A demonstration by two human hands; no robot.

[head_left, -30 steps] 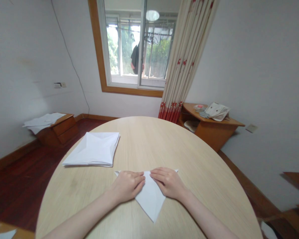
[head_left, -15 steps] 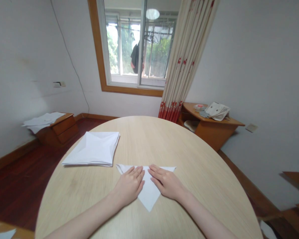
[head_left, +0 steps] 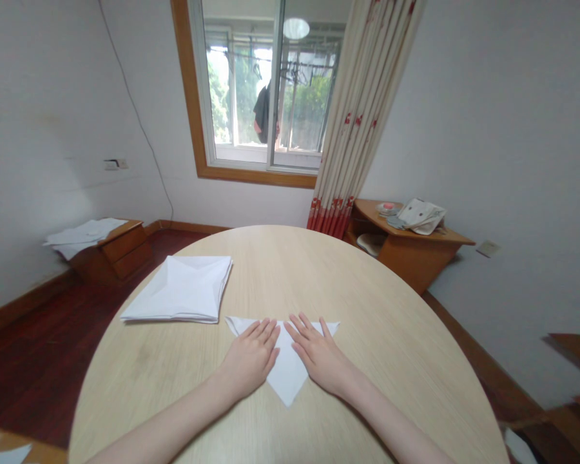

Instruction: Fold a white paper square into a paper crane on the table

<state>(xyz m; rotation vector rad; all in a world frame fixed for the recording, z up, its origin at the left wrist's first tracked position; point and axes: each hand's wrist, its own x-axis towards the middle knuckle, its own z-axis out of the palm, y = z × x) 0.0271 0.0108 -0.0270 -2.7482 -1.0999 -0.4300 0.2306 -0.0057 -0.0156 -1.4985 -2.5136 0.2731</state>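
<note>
A white sheet folded into a triangle [head_left: 288, 379] lies on the round wooden table [head_left: 280, 270], its point toward me and its long edge away; whether it is paper or cloth I cannot tell. Flat on its left half rests my left hand [head_left: 252, 354], fingers stretched out along the far edge. My right hand [head_left: 319, 353] presses on the right half, palm down with fingers spread. Both palms cover much of the sheet, while its left and right corners show beyond the fingers.
A stack of folded white sheets [head_left: 183, 290] sits at the table's left. Beyond the table stand a small drawer cabinet [head_left: 120, 248] at left and a corner shelf [head_left: 410, 258] at right, with a pale bag [head_left: 421, 216] on top. A curtain [head_left: 352, 129] hangs beside the window.
My right hand's fingers have spread apart and shifted slightly. The folded triangle has slid a little away from me and left. My left hand stays nearly in place.
</note>
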